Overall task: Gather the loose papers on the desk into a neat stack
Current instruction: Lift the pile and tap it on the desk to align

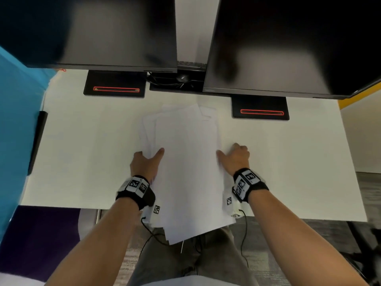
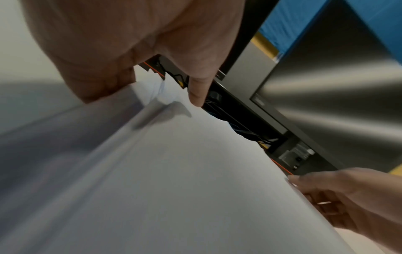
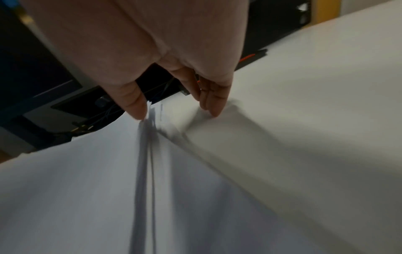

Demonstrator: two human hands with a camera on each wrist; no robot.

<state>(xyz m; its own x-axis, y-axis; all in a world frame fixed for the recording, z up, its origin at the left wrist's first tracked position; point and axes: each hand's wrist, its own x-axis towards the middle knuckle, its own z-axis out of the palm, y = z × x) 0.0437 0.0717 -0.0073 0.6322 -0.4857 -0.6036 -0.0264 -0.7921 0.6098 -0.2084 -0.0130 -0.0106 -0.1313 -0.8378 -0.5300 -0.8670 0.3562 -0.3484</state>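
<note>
A loose pile of white papers lies fanned in the middle of the white desk, its near end hanging over the front edge above my lap. My left hand grips the pile's left edge, thumb on top and fingers curled at the side. In the left wrist view the thumb lies over the sheets. My right hand holds the right edge. The right wrist view shows its thumb on the papers and its fingertips down beside them.
Two dark monitors hang over the back of the desk, with black stands marked by red strips. Cables lie between them. A blue partition borders the left side.
</note>
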